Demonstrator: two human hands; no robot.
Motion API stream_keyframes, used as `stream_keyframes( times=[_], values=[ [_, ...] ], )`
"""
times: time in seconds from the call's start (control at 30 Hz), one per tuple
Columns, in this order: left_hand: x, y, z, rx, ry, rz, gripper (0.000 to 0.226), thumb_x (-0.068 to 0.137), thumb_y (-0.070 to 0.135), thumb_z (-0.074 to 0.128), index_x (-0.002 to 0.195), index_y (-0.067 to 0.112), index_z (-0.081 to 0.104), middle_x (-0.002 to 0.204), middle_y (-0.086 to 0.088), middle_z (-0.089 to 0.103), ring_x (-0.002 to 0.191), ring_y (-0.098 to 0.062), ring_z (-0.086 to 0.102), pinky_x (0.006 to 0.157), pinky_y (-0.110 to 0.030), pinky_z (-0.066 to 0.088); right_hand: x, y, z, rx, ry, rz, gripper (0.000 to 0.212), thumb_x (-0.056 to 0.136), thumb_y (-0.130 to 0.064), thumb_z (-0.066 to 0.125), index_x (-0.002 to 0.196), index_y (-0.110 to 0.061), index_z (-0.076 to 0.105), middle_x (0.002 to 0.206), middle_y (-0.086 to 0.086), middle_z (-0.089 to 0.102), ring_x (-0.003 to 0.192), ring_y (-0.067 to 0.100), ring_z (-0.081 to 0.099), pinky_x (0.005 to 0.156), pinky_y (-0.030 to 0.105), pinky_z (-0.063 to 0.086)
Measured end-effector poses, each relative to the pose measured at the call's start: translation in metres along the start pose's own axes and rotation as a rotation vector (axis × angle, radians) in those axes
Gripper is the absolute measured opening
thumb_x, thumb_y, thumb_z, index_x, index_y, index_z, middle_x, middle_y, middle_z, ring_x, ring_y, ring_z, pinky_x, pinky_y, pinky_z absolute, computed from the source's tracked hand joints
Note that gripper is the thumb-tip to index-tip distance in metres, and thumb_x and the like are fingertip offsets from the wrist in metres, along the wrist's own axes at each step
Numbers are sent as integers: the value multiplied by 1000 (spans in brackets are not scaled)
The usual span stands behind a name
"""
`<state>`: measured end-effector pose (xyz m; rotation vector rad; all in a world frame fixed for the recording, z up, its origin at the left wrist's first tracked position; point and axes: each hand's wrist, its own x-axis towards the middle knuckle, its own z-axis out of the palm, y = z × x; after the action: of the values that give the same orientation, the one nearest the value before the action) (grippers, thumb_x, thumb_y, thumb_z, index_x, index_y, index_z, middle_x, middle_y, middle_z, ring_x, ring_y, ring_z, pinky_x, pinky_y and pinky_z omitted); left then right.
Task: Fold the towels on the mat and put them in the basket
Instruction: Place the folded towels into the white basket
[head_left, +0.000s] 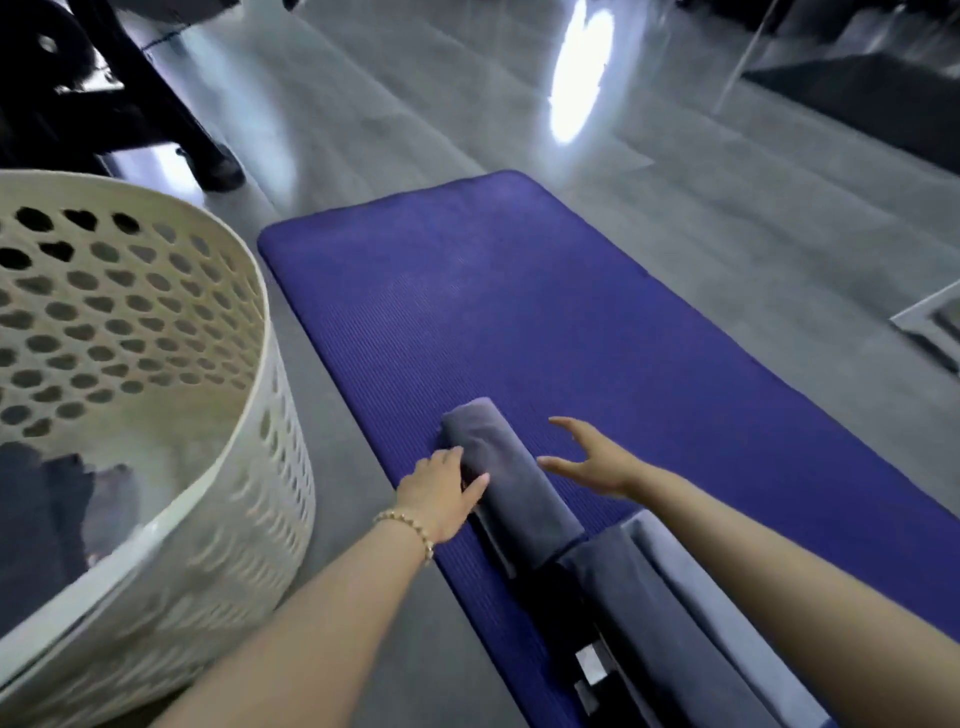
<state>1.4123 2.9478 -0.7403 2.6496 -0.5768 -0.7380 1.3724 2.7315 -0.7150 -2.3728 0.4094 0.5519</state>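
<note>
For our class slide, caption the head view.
Left hand grips folded grey towel on purple mat; right hand open beside it.

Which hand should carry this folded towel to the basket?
Left. The left hand holds the towel, and the basket stands on that side. The right hand is open beside the towel, farther from the basket.

The mat (545, 312) lies on the floor (415, 114). The basket (283, 415) stands just left of the mat, with cloth (47, 509) inside. A folded towel (519, 488) lies on the mat's near end, with more towels (649, 597) nearer still.
</note>
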Motion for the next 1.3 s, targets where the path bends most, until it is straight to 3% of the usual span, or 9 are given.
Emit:
stream_keyframes(
  times=[0.17, 0.37, 0.47, 0.53, 0.67, 0.83, 0.97, 1.03, 1.3],
  values=[
    [10, -24, 55, -479, -142, -229, 77, 96, 54, 37, 152, 8, 11, 159, -10, 17, 145, -24, 20, 118, -37, 20, 29, 35, 44, 225, -99, 120, 81, 87, -48, 62, 150, -17, 22, 156, 6, 24, 141, 24, 30, 112, 36, 30],
    [37, -9, 88, -804, -177, -424, 69, 97, 55, 32, 146, 7, 28, 143, -15, 44, 131, -29, 43, 109, -34, 32, 61, 50, 70, 406, -114, 237, 80, 84, -53, 63, 144, -10, 33, 143, 6, 44, 127, 23, 47, 99, 33, 43],
    [42, -3, 94, -867, -130, -408, 69, 93, 58, 35, 143, 9, 35, 138, -7, 44, 127, -24, 43, 107, -30, 32, 70, 49, 70, 452, -118, 262, 56, 81, -53, 68, 115, -11, 57, 117, 4, 61, 98, 16, 60, 80, 28, 50],
    [42, 2, 93, -1006, -109, -395, 59, 94, 52, 41, 138, 12, 38, 129, -1, 52, 114, -16, 52, 95, -24, 41, 71, 42, 66, 514, -222, 259, 47, 77, -51, 73, 103, -12, 65, 107, 3, 68, 93, 14, 66, 82, 29, 55],
    [37, 7, 77, -1127, -48, -348, 36, 97, 38, 48, 128, 21, 41, 112, 8, 58, 90, 0, 57, 65, -7, 46, 64, 18, 59, 700, -345, 209, 51, 80, -44, 72, 119, -12, 63, 107, 4, 72, 97, 18, 70, 81, 30, 57],
    [37, 15, 6, -1014, 114, -151, 29, 93, 37, 57, 116, 25, 44, 104, 12, 58, 91, 4, 56, 65, -5, 47, 44, -25, 9, 845, -179, 38, 49, 80, -36, 72, 121, -13, 59, 108, 5, 73, 98, 21, 70, 85, 37, 56],
    [34, 37, -97, -634, 205, 57, 48, 93, 53, 45, 122, 16, 50, 116, 1, 62, 108, -19, 60, 92, -35, 49, 21, -81, -61, 841, 49, -97, 43, 82, -29, 71, 120, -10, 59, 104, 5, 74, 94, 20, 71, 77, 31, 58],
    [24, 40, -157, -360, 293, 109, 57, 94, 59, 35, 125, 14, 52, 119, -3, 61, 110, -22, 57, 94, -37, 46, 9, -115, -94, 821, 102, -163, 41, 83, -28, 70, 118, -11, 60, 103, 5, 74, 92, 20, 71, 72, 29, 58],
    [-64, -40, -307, -16, 582, 132, 58, 96, 55, 33, 137, 16, 45, 137, -4, 52, 122, -24, 50, 103, -37, 38, -25, -275, -132, 815, 45, -360, 33, 83, -33, 68, 109, -13, 65, 99, 4, 75, 86, 18, 72, 70, 29, 57]
  ],
)
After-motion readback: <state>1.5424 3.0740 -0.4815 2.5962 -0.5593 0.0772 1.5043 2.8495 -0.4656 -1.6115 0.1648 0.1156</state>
